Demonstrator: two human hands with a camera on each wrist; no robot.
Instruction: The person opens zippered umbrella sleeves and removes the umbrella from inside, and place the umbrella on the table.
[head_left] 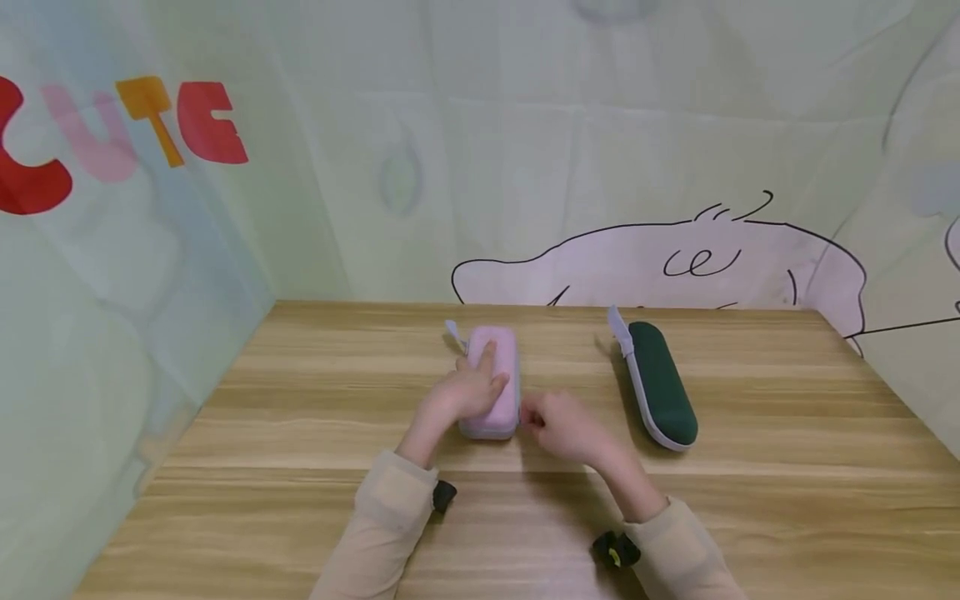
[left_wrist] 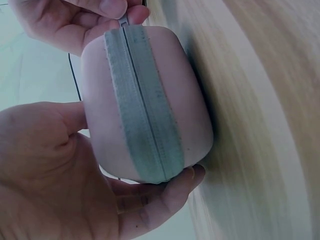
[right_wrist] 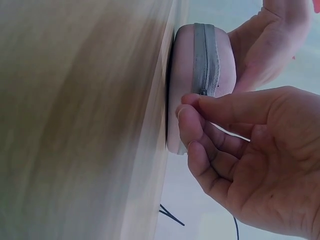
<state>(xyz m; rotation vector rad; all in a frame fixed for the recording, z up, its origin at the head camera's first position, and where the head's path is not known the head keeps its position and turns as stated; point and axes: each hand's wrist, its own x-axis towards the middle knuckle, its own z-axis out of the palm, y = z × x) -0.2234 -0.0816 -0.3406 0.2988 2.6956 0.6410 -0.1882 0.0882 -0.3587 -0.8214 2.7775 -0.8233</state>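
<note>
Pink zip case (head_left: 502,410) lies on the wood-grain worktop (head_left: 300,500), directly beneath the fingers of the person's left hand (head_left: 469,393) and just to the left of those of the right hand (head_left: 564,427). The left fingers spread over the lid, with thumb and fingertips wrapped down opposite sides, holding it. The right thumb and forefinger close in a narrow pinch on the small zip pull (left_wrist: 123,20), beside the grey zip band (left_wrist: 145,102). Its smooth, rounded shell looks stiff, probably light and apt to slide if tugged by the zip alone; it does not seem fragile. The best hold appears to be across both sides, clear of the zip track, with the pull taken between fingertips. Beyond the right fingers, well apart from them, lies a dark green case (head_left: 662,383). The left fingers partly hide the lid.
</note>
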